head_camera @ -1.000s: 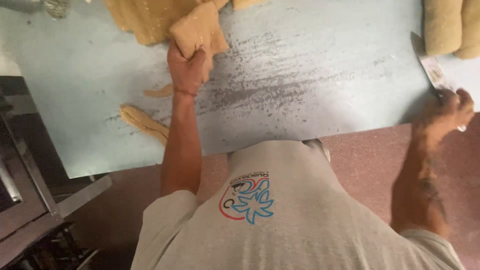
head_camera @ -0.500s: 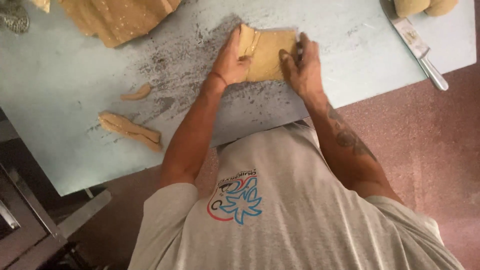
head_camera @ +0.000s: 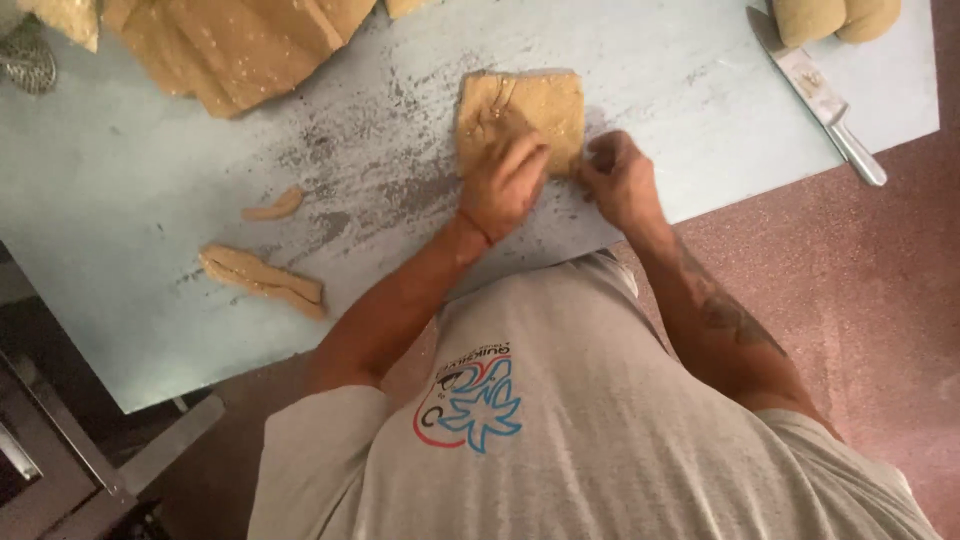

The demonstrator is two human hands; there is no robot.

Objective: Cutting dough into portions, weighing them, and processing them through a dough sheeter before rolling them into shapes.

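Folded tan dough slab (head_camera: 525, 108) lies on the pale blue worktable (head_camera: 120, 200), toward its near edge, right of centre. I see my left hand (head_camera: 505, 185) pressing flat on its near left part, fingers spread. My right hand (head_camera: 618, 180) sits loosely curled at its near right corner, touching it. Far right lies a steel knife (head_camera: 815, 95); two dough scraps (head_camera: 265, 280) lie left.

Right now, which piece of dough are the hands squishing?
The square dough piece in the middle of the table: both hands press its near edge. The big sheet and small scraps lie untouched, off to the left.
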